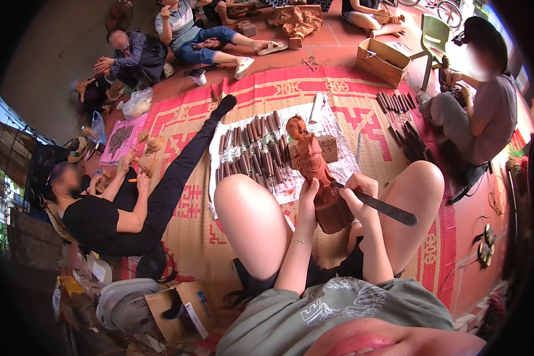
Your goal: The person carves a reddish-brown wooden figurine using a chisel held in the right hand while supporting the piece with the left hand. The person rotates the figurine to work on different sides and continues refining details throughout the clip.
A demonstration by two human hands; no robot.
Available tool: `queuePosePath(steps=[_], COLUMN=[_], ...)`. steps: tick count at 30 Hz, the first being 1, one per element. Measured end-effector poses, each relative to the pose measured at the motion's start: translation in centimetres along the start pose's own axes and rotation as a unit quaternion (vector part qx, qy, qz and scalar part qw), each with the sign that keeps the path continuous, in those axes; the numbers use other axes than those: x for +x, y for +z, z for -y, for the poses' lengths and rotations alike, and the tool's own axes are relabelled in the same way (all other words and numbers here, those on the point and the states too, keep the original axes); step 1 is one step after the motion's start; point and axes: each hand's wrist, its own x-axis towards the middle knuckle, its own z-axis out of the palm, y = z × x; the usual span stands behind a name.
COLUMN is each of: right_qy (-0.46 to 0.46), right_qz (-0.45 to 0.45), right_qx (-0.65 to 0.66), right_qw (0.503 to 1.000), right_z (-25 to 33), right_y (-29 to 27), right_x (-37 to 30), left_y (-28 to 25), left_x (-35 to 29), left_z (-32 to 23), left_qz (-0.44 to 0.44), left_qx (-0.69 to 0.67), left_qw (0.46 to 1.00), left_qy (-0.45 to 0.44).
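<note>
Seen from above, a seated person carves between raised knees. The left hand (308, 191) grips a reddish wooden figure (315, 172), standing upright over a woven mat (362, 118). The right hand (359, 188) is closed around a dark chisel (381, 205) laid against it. Carving seems underway; the next cut likely needs steady, controlled pressure.

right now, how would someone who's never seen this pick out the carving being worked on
Start at the red patterned mat and find the white sheet lined with dark chisels. At its near edge a reddish-brown wooden figure stands upright between the person's knees, left hand steadying it, right hand holding a dark tool. It is the only carving there.
</note>
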Motion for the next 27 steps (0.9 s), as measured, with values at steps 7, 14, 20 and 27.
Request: queuePosePath(steps=[7, 14, 20, 27], right_qy=[0.006, 0.013, 0.055, 0.046], right_qz=[-0.044, -0.035, 0.012, -0.016], right_qx=[0.042, 0.075, 0.032, 0.052], right_qw=[0.998, 0.997, 0.998, 0.997], right_z=[1.4, 1.2, 0.4, 0.8], right_y=[1.4, 1.1, -0.4, 0.6], right_x=[0.3, 0.2, -0.2, 0.1], left_y=[0.0, 0.1, -0.2, -0.3], left_x=[-0.4, -0.4, -0.5, -0.3], left_z=[-0.2, -0.3, -0.6, -0.2], left_qz=[0.006, 0.009, 0.026, -0.007], left_qx=[0.002, 0.008, 0.000, 0.043], left_qw=[1.000, 1.000, 1.000, 0.999], left_qy=[-0.001, 0.004, -0.014, 0.012])
